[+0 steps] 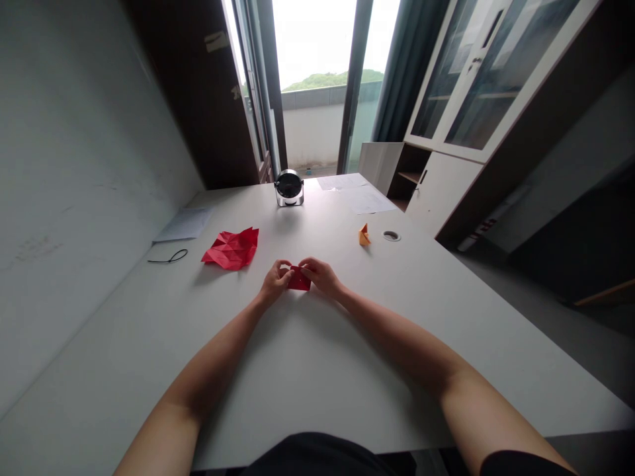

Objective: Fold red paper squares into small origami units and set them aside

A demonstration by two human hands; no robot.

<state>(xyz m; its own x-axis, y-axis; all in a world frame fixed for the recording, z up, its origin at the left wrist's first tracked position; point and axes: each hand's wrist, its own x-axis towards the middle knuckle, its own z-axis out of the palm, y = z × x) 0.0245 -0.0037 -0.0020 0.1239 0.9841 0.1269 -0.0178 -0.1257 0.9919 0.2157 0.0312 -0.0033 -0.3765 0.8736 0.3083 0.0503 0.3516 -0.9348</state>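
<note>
Between my two hands is a small piece of folded red paper [299,281], roughly square, just above or on the white table [317,370]. My left hand [276,281] pinches its left edge with thumb and fingers. At the upper right, my right hand [320,274] grips the same paper, its fingers curled and partly hiding the top edge. A larger creased sheet of red paper [231,249] lies unfolded to the left of my hands. Off to the right stands a small orange folded paper figure [364,235].
A black round device on a silver stand [289,188], perhaps a small fan or lamp, is at the back. White sheets [370,199] lie back right, more papers [183,223] back left. A black cable tie [169,257] lies left. A round cable hole [391,235] is right.
</note>
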